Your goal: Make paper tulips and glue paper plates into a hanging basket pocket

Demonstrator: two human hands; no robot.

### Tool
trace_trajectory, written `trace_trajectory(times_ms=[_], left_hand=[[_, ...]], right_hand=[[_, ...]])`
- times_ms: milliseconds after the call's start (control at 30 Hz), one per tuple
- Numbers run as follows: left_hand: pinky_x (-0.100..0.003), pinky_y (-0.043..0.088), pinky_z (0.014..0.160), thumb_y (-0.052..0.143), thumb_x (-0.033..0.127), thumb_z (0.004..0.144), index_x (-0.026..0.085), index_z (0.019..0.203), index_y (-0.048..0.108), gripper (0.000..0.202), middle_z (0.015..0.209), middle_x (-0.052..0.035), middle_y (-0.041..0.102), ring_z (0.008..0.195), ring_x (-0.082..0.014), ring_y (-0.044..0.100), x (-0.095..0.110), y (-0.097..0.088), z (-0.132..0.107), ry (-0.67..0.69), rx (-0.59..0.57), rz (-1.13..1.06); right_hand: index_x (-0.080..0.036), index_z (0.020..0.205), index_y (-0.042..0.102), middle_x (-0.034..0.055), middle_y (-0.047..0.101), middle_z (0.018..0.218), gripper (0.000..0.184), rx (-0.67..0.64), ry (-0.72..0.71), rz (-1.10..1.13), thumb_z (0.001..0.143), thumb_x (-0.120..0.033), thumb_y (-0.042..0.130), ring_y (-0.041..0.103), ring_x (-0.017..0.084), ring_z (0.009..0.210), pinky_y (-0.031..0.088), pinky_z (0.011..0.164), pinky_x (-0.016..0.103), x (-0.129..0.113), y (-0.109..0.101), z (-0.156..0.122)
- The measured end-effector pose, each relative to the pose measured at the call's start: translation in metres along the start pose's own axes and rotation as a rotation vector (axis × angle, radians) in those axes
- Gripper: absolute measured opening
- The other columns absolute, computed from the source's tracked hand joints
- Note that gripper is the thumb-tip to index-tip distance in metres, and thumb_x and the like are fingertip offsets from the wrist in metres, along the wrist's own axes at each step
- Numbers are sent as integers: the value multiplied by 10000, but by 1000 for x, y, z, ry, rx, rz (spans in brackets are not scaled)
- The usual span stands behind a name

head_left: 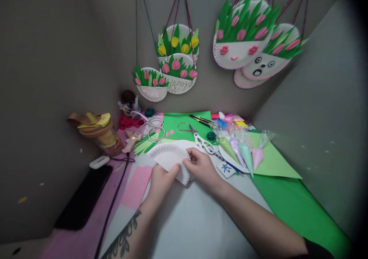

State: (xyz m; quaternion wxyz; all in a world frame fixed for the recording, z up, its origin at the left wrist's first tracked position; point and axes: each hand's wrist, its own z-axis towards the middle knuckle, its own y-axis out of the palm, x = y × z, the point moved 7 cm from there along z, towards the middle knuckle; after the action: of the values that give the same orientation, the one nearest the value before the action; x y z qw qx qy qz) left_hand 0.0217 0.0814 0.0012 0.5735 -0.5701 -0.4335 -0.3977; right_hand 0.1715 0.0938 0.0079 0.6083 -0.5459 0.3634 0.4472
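Observation:
A white paper plate half with a fluted rim (169, 156) is held up between my two hands over the table. My left hand (164, 178) grips its lower edge, thumb lying on the front face and the other fingers hidden behind. At the right side of the rim, my right hand (199, 166) pinches the plate between thumb and fingers. Just behind it lies another white plate (188, 143), partly covered. White-handled scissors (203, 142) rest beyond my right hand. Green paper leaf strips (143, 146) lie to the left of the plate.
Piping bags of coloured paste (245, 151) lie at right, near green card (276, 159). At left stand a cup (103, 134), a hot glue gun (132, 141) with its cord, and a black phone (86, 197). Paper-plate flower baskets (176, 73) hang on the wall.

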Motion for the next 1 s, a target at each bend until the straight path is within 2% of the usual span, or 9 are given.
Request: trace_trajectory(times_ms=[133, 300, 500, 700, 867, 1000], left_hand=[[-292, 519, 671, 606, 290, 703, 114, 769, 713, 217, 793, -79, 754, 771, -245, 697, 0, -4, -3, -23, 56, 8], [-289, 515, 673, 619, 320, 719, 133, 723, 721, 213, 732, -67, 744, 711, -225, 686, 6, -3, -8, 50, 96, 59], [-304, 520, 690, 649, 294, 688, 116, 846, 736, 253, 841, -92, 760, 788, -250, 697, -2, 2, -2, -33, -12, -36], [-298, 507, 696, 645, 342, 719, 109, 819, 733, 268, 855, -102, 758, 796, -246, 693, -1, 1, -6, 22, 28, -23], [-262, 476, 606, 590, 280, 738, 125, 675, 706, 203, 654, -65, 722, 642, -208, 666, 1, 6, -9, 74, 1, 60], [-250, 470, 578, 602, 243, 697, 129, 624, 690, 161, 653, -59, 721, 621, -205, 658, 0, 4, -6, 30, 22, 8]], right_hand=[[-170, 828, 627, -22, 589, 688, 152, -15, 33, 14, 710, -210, 539, 496, 123, 603, 390, 567, 230, 0, 3, 0], [-177, 864, 635, -5, 630, 743, 176, 34, 11, -58, 724, -194, 529, 521, 135, 646, 404, 611, 246, -3, -1, -2], [-172, 861, 615, 1, 630, 756, 197, -16, 75, 144, 679, -217, 554, 554, 147, 676, 441, 629, 254, 6, 7, 0], [-176, 847, 589, -15, 600, 726, 176, -43, 91, 127, 679, -219, 559, 530, 134, 641, 425, 600, 241, 5, 9, -2], [-186, 857, 600, -18, 601, 735, 168, 41, 32, -40, 700, -194, 539, 512, 132, 642, 414, 610, 242, -3, -3, -4], [-180, 871, 586, -15, 602, 738, 200, 6, 57, 97, 674, -201, 559, 529, 136, 645, 421, 602, 243, 3, 1, -1]])
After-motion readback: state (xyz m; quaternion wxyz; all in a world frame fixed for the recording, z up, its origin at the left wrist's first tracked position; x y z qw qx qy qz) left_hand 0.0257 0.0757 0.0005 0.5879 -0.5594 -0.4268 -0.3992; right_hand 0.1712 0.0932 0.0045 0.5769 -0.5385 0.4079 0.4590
